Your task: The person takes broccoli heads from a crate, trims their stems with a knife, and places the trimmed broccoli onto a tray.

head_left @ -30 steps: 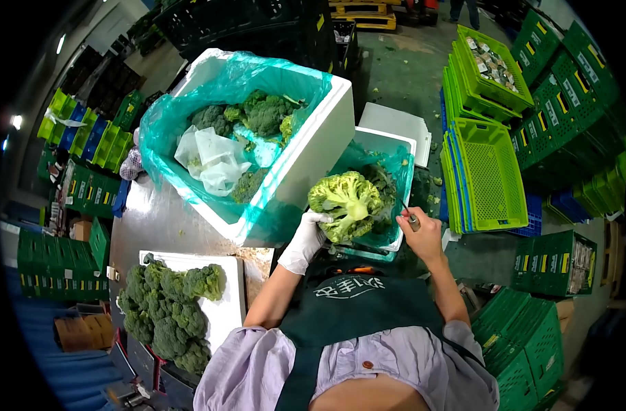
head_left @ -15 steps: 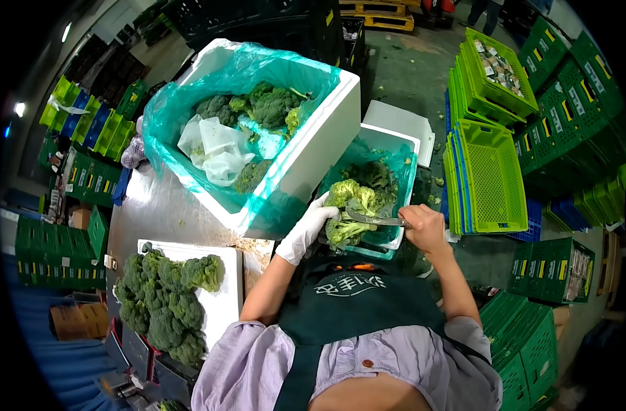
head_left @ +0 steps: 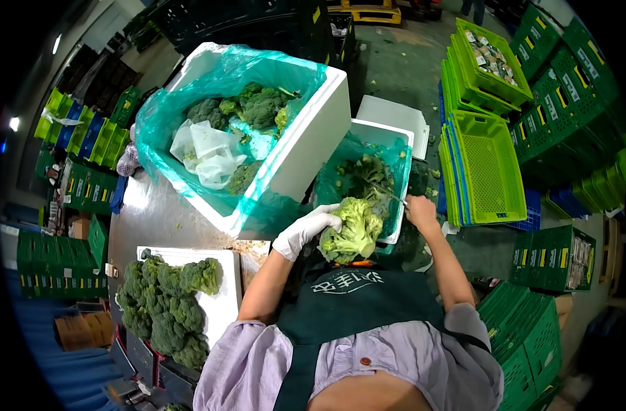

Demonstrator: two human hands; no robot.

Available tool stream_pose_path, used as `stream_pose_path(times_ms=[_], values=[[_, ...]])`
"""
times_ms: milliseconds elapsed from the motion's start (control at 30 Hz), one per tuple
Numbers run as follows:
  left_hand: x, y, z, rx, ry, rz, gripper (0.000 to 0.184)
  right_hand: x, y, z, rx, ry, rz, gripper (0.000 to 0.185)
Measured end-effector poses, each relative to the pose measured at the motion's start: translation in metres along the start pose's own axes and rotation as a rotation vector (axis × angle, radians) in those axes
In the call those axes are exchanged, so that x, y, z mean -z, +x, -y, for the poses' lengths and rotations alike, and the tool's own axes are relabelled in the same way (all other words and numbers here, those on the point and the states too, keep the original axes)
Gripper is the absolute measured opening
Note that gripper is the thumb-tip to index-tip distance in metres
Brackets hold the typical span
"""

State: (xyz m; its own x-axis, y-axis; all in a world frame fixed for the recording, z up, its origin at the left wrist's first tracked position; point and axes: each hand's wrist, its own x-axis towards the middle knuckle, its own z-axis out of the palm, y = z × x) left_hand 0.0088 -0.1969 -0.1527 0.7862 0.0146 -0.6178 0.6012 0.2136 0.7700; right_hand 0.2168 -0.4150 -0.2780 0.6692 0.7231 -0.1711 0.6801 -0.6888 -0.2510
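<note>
Head view: the gloved left hand (head_left: 309, 231) pinches a broccoli head (head_left: 357, 233); the right hand (head_left: 421, 212) clutches a knife (head_left: 400, 200), whose slipping mid-stroke could cut the other.

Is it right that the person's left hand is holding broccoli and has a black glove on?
Not quite: the glove is white, not black, as the head view shows. The left hand is indeed holding broccoli.
</note>
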Motion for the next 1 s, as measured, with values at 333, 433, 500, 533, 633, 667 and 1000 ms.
stream_pose_path(times_ms=[333, 433, 500, 533, 633, 667, 1000], values=[[0.005, 0.003, 0.0, -0.449, -0.08, -0.197, 0.084, 0.026, -0.049, 0.027, -0.065, 0.441, -0.158, 0.024], [0.005, 0.005, -0.001, -0.382, -0.122, -0.184, 0.083, 0.051, -0.058, 0.049, 0.343, 0.395, -0.55, 0.016], [0.005, 0.009, 0.0, -0.324, -0.142, -0.17, 0.081, 0.057, -0.058, 0.056, 0.4, 0.373, -0.578, 0.015], [0.004, 0.012, 0.003, -0.329, -0.189, -0.162, 0.079, 0.058, -0.057, 0.058, 0.464, 0.352, -0.603, 0.015], [0.007, 0.023, 0.016, -0.302, -0.234, -0.133, 0.076, 0.044, -0.048, 0.053, 0.417, 0.288, -0.59, 0.015], [0.009, 0.027, 0.022, -0.27, -0.232, -0.116, 0.074, 0.035, -0.044, 0.049, 0.375, 0.241, -0.557, 0.015], [0.008, 0.016, 0.023, -0.312, -0.208, -0.22, 0.073, 0.035, -0.041, 0.023, -0.065, 0.5, -0.233, 0.024]])
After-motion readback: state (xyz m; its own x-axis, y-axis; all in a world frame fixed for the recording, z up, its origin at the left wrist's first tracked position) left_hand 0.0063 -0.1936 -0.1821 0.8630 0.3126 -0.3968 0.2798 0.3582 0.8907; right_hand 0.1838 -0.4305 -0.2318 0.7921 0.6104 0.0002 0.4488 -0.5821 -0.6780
